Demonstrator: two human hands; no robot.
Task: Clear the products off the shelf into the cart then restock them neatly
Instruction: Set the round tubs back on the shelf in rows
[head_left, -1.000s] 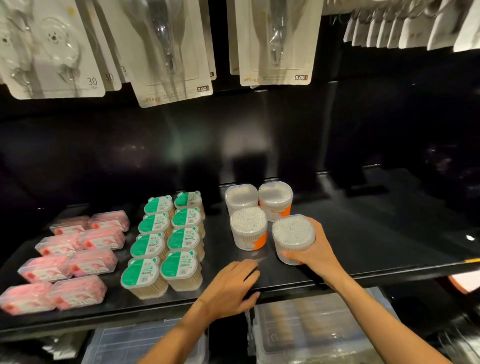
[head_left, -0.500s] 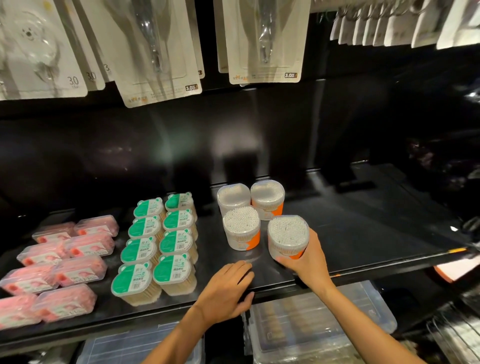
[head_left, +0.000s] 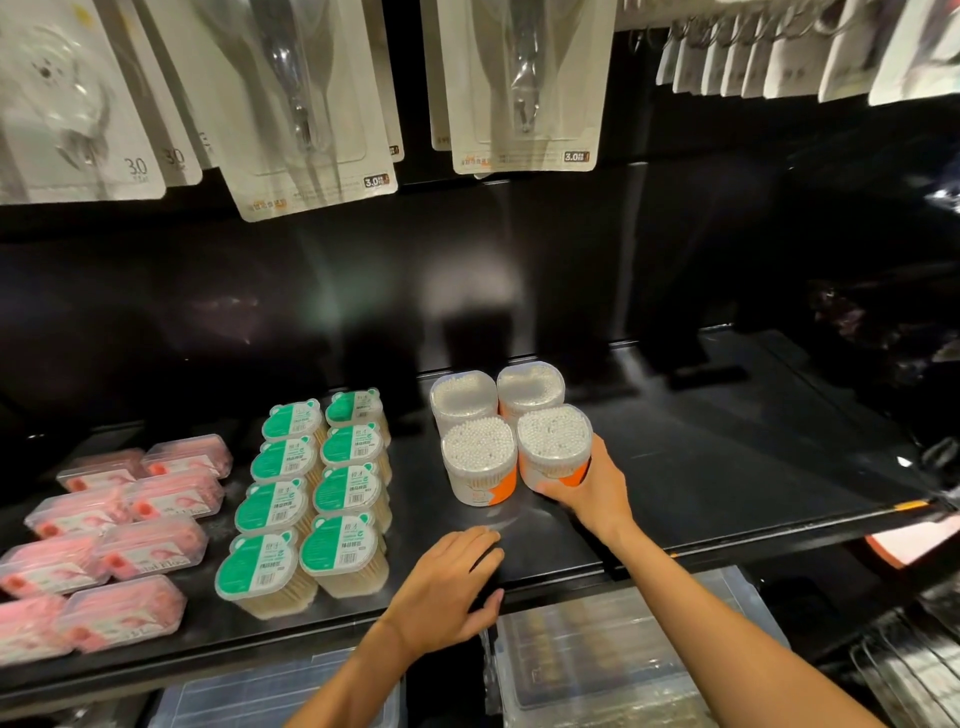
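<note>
One black shelf (head_left: 701, 467) spans the frame, glossy, dark back panel behind it, right half bare. Carded goods (head_left: 306, 104) hang in rows above. Clear bins (head_left: 613, 654) sit on the level below the shelf edge. Left end: pink boxes (head_left: 150, 545) in two columns. Next to them, green-lid tubs (head_left: 311, 493), two columns of four. Centre: four swab jars in a 2x2 block, touching; rear pair (head_left: 498, 395) against each other, front-left jar (head_left: 480, 465) standing free. Right hand (head_left: 592, 491) grips the front-right jar (head_left: 555, 447) from its right side, fingers curled round the base, jar upright beside the front-left one; can't tell if its base touches the shelf. Left hand (head_left: 447, 587) rests flat on the shelf front edge, fingers straight and close together, thumb hooked over the lip, holding nothing.
</note>
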